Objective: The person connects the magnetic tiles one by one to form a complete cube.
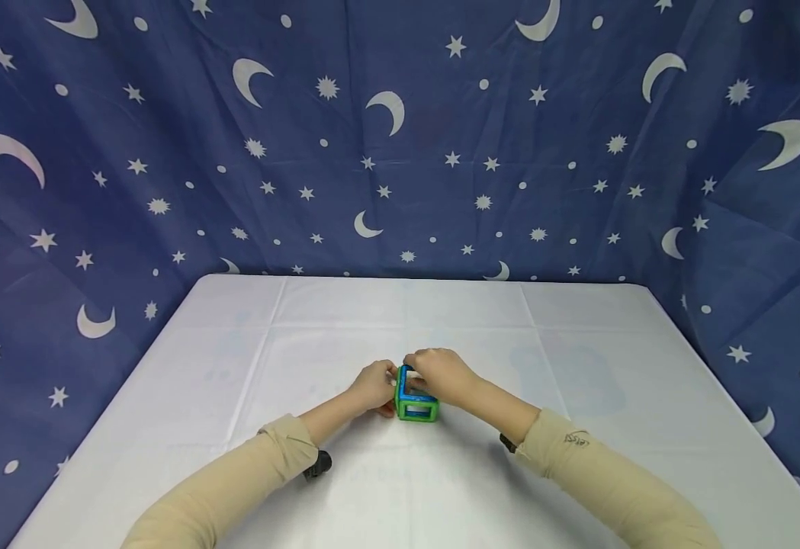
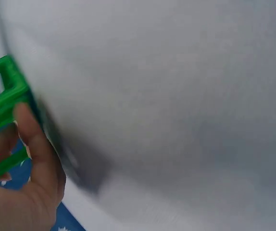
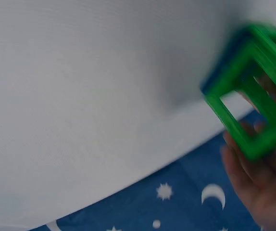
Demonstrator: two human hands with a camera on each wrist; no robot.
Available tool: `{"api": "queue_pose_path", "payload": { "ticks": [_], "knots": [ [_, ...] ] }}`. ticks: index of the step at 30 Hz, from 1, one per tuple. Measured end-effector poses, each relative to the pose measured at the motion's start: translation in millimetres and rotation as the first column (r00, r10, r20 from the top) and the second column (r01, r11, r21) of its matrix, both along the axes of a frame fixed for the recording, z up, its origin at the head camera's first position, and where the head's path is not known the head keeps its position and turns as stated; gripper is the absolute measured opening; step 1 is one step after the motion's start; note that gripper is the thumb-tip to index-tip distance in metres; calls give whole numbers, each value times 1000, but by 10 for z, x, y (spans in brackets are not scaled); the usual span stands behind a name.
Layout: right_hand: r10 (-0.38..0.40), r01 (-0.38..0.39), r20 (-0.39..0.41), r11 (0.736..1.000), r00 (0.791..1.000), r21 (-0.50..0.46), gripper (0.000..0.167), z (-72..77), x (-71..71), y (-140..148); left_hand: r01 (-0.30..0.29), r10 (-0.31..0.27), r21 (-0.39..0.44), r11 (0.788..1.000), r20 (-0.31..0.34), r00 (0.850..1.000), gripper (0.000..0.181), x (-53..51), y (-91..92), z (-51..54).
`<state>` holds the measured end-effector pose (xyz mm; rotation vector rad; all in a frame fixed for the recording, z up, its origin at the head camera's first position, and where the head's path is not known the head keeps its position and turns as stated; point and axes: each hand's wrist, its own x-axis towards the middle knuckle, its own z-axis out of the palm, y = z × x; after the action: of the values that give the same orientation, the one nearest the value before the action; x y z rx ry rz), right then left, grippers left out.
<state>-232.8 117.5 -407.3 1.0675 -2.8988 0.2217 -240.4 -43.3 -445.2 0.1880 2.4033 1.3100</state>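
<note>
A small cube of green and blue open-frame magnetic building tiles (image 1: 419, 399) is held between two hands near the middle of the table. My left hand (image 1: 374, 385) grips its left side, thumb and fingers bent around the green frames (image 2: 14, 82) in the left wrist view. From the far right, my right hand (image 1: 446, 375) grips the cube, its fingers over the blue upper frame and partly inside. In the right wrist view the green frames (image 3: 268, 62) are blurred, with the right hand's fingers (image 3: 246, 178) against them. Some fingertips are hidden behind the tiles.
A white cloth (image 1: 331, 328) with fold creases covers the table. Behind and beside it hangs a blue curtain (image 1: 434, 114) with moons and stars. Dark wrist cameras, one by the left cuff (image 1: 317, 463), sit under both beige sleeves (image 1: 235, 488).
</note>
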Motion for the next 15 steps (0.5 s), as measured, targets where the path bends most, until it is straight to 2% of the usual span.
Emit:
{"api": "queue_pose_path", "payload": {
  "ticks": [2, 4, 5, 7, 9, 11, 13, 15],
  "knots": [
    [-15, 25, 166, 998, 986, -53, 37, 71, 5, 86, 6, -9, 57, 998, 47, 999, 30, 3, -49, 40],
    [-27, 63, 298, 992, 954, -112, 48, 101, 17, 209, 14, -22, 118, 993, 74, 997, 36, 30, -127, 73],
    [-33, 88, 351, 986, 936, -143, 52, 96, 24, 276, 31, -41, 136, 990, 73, 996, 39, 50, -174, 87],
    [-36, 128, 431, 974, 902, -187, 62, 60, 43, 399, 103, -108, 132, 986, 32, 994, 49, 99, -265, 98],
    [-28, 140, 472, 969, 881, -204, 73, -6, 60, 486, 200, -198, 88, 976, -26, 980, 60, 155, -329, 101],
    [-16, 133, 480, 968, 877, -212, 83, -82, 75, 527, 284, -280, 22, 959, -105, 954, 71, 199, -349, 90],
    [-3, 122, 464, 966, 886, -226, 88, -145, 90, 531, 313, -313, -33, 949, -182, 932, 75, 231, -327, 73],
    [7, 121, 448, 959, 894, -257, 87, -180, 99, 518, 296, -304, -73, 953, -260, 916, 76, 240, -283, 60]
  ]
}}
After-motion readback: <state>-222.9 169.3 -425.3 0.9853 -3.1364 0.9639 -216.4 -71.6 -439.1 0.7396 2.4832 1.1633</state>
